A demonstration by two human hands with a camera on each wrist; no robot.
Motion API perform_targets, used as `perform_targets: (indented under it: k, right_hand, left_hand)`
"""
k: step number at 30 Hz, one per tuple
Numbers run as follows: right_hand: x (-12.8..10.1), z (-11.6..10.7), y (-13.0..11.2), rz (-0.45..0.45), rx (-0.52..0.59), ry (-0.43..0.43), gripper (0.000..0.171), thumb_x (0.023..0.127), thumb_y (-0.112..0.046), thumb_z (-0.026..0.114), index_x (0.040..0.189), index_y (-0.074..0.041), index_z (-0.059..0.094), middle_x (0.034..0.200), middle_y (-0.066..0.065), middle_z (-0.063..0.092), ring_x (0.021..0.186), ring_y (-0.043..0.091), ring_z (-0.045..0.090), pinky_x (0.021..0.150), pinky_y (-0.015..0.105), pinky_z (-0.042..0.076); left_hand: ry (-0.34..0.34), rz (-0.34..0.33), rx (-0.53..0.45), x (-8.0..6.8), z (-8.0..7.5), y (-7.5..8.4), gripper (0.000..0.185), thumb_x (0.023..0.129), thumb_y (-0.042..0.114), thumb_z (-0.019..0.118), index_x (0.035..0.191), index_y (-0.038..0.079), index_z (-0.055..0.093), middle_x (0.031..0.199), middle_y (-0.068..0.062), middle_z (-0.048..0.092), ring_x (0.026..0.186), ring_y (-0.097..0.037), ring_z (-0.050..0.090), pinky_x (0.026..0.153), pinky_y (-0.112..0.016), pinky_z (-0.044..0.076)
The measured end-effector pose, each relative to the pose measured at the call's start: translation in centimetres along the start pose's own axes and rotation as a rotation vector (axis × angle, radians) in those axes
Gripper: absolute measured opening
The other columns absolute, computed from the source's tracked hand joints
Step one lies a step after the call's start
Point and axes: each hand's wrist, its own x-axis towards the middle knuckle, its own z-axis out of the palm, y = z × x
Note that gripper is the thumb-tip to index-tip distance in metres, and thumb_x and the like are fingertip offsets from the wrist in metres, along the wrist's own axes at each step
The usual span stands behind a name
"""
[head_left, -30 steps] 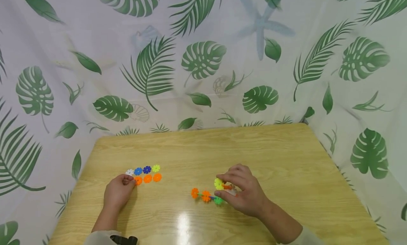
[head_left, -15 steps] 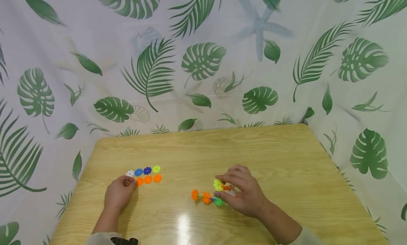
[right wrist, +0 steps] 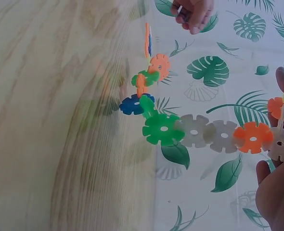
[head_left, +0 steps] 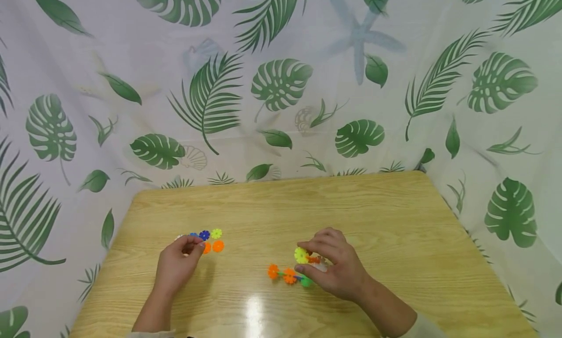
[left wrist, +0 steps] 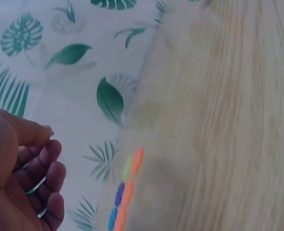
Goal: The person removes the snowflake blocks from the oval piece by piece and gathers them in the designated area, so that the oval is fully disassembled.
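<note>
- Two hands work over the wooden table (head_left: 360, 206); places below are given relative to the assembled chain (head_left: 291, 272) of snowflake discs.
- Right hand (head_left: 335, 269): nearest the viewer, at the chain's right end, fingers curled around that end, gripping it. A yellow-green disc (head_left: 301, 254) stands upright at its fingertips.
- Chain: the wrist view shows green, white, orange and blue discs already interlocked; the build looks partly done.
- Left hand (head_left: 177, 265): well left of the chain, fingers curled, pinching a small piece that looks like a white disc; not joined yet.
- Loose discs (head_left: 210, 240): left of the chain, just beyond the left hand, lying flat in rows; these remain to be added.
- Leaf-print curtain (head_left: 281, 84): farthest back, behind the table.
</note>
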Motion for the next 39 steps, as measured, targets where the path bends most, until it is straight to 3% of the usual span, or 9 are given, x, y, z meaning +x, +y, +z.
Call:
perform_targets:
  k: [6, 11, 17, 23, 27, 39]
  right_hand:
    - [0.0, 0.1, -0.1, -0.012, 0.002, 0.002, 0.042, 0.08, -0.021, 0.092, 0.119, -0.015, 0.076, 0.099, -0.009, 0.071, 0.094, 0.016, 0.056, 0.088, 0.035, 0.042]
    - [0.1, 0.3, -0.1, -0.023, 0.01, 0.004, 0.042, 0.081, -0.021, 0.091, 0.119, -0.014, 0.076, 0.098, -0.009, 0.07, 0.093, 0.016, 0.056, 0.088, 0.035, 0.042]
    - [0.2, 0.5, -0.5, -0.023, 0.02, -0.01, 0.043, 0.08, -0.02, 0.092, 0.119, -0.015, 0.076, 0.099, -0.009, 0.07, 0.094, 0.015, 0.056, 0.087, 0.036, 0.042]
    - [0.2, 0.6, -0.6, -0.008, 0.014, -0.033, 0.042, 0.08, -0.023, 0.091, 0.119, -0.016, 0.076, 0.1, -0.01, 0.07, 0.096, 0.014, 0.056, 0.088, 0.037, 0.042]
    - [0.2, 0.8, -0.6, 0.008, 0.008, -0.055, 0.039, 0.082, -0.025, 0.091, 0.117, -0.015, 0.077, 0.101, -0.011, 0.07, 0.098, 0.014, 0.056, 0.088, 0.037, 0.042]
    - [0.4, 0.9, -0.7, 0.017, -0.024, -0.089, 0.039, 0.082, -0.03, 0.091, 0.116, -0.015, 0.077, 0.098, -0.013, 0.069, 0.098, 0.012, 0.055, 0.09, 0.04, 0.04]
  left_hand:
    - [-0.041, 0.101, -0.132, -1.0, 1.3, 3.1, 0.006, 0.099, 0.021, 0.073, 0.101, 0.016, 0.074, 0.093, 0.002, 0.073, 0.091, -0.015, 0.065, 0.077, -0.029, 0.052]
    - [-0.093, 0.174, -0.18, -1.6, 2.6, 5.1, 0.005, 0.098, 0.022, 0.075, 0.099, 0.018, 0.075, 0.089, 0.004, 0.071, 0.084, -0.016, 0.064, 0.077, -0.032, 0.051]
    - [-0.191, 0.189, -0.21, -2.4, 3.8, 6.7, 0.005, 0.099, 0.023, 0.073, 0.098, 0.019, 0.074, 0.089, 0.003, 0.071, 0.082, -0.016, 0.064, 0.077, -0.03, 0.051]
    - [-0.372, 0.234, -0.304, -3.0, 4.7, 8.5, 0.013, 0.101, 0.025, 0.07, 0.105, 0.013, 0.074, 0.095, -0.004, 0.072, 0.084, -0.018, 0.064, 0.077, -0.03, 0.052]
    - [-0.451, 0.247, -0.325, -3.4, 5.4, 9.6, 0.017, 0.103, 0.029, 0.068, 0.107, 0.014, 0.076, 0.096, -0.001, 0.073, 0.086, -0.019, 0.066, 0.077, -0.031, 0.054]
    - [-0.564, 0.274, -0.302, -3.9, 7.2, 11.2, 0.017, 0.102, 0.032, 0.068, 0.101, 0.021, 0.08, 0.088, 0.006, 0.073, 0.074, -0.014, 0.06, 0.063, -0.028, 0.052]
